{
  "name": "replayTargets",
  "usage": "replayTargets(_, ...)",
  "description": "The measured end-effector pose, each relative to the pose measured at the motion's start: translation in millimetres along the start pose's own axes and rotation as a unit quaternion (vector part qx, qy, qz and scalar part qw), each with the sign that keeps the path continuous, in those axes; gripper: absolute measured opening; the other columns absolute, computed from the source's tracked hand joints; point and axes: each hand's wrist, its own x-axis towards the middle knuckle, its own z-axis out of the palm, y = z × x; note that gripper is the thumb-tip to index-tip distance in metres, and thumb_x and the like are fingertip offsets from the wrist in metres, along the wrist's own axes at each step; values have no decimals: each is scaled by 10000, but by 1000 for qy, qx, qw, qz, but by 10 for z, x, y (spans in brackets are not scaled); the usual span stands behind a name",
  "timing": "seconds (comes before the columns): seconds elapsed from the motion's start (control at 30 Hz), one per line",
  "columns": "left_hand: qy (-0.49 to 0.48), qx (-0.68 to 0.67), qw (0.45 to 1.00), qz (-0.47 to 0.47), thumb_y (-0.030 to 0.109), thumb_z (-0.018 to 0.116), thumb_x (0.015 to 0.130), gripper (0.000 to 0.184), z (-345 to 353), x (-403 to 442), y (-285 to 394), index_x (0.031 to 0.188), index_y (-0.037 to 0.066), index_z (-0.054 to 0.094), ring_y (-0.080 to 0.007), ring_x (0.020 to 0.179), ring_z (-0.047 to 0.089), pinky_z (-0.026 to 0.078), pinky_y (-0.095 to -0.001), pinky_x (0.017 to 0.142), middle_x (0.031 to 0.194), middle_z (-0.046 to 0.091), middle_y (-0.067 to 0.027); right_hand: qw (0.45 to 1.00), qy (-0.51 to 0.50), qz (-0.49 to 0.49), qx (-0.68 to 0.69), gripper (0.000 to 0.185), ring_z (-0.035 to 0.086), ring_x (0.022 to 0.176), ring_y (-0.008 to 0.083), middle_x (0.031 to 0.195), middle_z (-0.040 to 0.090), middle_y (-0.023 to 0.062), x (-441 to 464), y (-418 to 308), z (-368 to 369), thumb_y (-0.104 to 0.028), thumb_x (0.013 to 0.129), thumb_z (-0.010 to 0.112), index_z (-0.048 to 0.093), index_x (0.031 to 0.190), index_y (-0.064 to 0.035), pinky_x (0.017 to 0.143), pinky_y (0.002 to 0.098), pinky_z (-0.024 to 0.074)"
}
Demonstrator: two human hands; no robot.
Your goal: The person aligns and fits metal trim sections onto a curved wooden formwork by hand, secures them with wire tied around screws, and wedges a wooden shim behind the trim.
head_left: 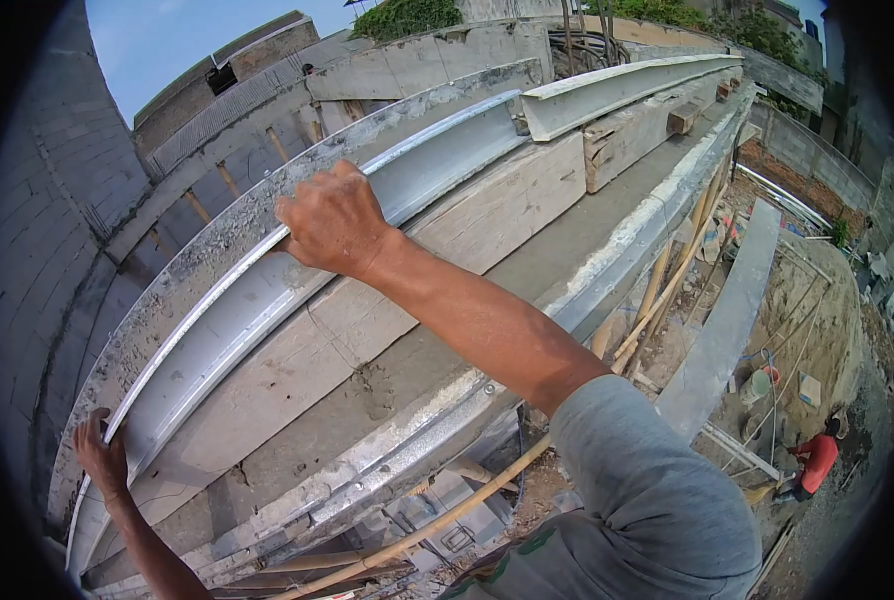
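Observation:
A long silvery metal channel (232, 330) lies along the top of the wall, its hollow side turned toward me. My right hand (335, 218) is closed over its upper edge near the middle, knuckles up. Farther down at the lower left, my left hand (102, 455) has its fingers hooked over the same edge near the channel's end. A timber board (297, 375) runs alongside just below the channel. Wet-looking grey concrete (367, 395) lies between that board and a metal-faced form (397, 455) on the near side.
A second pale channel (627, 92) continues at the upper right, beside a brick (683, 118). Bamboo poles (457, 515) prop the near side. Far below, a person in a red top (817, 462) stands near a bucket (755, 387). A block wall (37, 190) rises at left.

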Motion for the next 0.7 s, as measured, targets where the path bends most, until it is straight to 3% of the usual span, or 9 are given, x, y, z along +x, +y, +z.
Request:
replayTargets(0.13,11,51,998,-35,176,751,764,512,-42,-93,100,1240,145,566,-284,1163,520,262,-451,1114,1178,613,-73,999,49,-21,-8,42,610,607,210,593,612,88,-24,12,3,-148,638,700,677,634,-113,657,406,416)
replayTargets(0.2,52,45,998,-6,230,764,760,592,-122,-113,251,1300,158,530,-270,1254,462,235,-455,1136,1271,571,-66,995,89,-36,-7,66,588,558,187,556,589,71,-32,26,23,-142,602,715,660,620,-108,605,384,400)
replayTargets(0.33,114,35,989,91,361,741,796,651,-480,41,1261,1356,150,484,-267,1335,411,200,-441,1159,1372,518,-78,996,83,-22,-2,64,599,587,191,576,600,79,-53,4,28,-143,608,716,666,630,-108,611,384,402)
replayTargets(0.4,67,23,992,106,414,777,739,765,-582,121,1916,1387,175,446,-256,1358,384,114,-471,1196,1357,528,-61,998,64,-16,4,60,604,600,195,593,612,84,-34,4,2,-144,617,715,677,646,-108,619,385,406)
replayTargets(0.47,39,-26,991,125,410,733,787,560,-513,249,2408,1253,143,571,-294,1165,569,324,-454,1093,1195,636,-99,998,61,-19,12,66,611,610,203,614,623,90,-34,12,-4,-153,633,717,687,670,-106,629,389,414)
replayTargets(0.57,-3,-77,997,1,368,746,767,347,-318,575,2488,1024,147,670,-306,843,663,507,-417,782,895,669,-86,997,74,-16,34,83,627,631,225,640,634,99,-27,5,-34,-166,656,712,699,702,-98,657,402,436)
replayTargets(0.67,164,-54,981,84,331,736,776,225,-232,536,2479,844,124,675,-294,669,638,470,-409,567,744,628,-68,998,22,-33,39,167,645,667,256,667,642,114,20,98,-173,-240,692,728,705,729,-79,683,425,465)
replayTargets(0.7,148,-51,984,86,334,734,777,225,-216,549,2460,842,128,673,-292,673,639,474,-408,574,739,626,-65,998,-7,-36,41,207,651,682,267,676,645,121,19,117,-225,-274,706,737,707,738,-71,690,435,475)
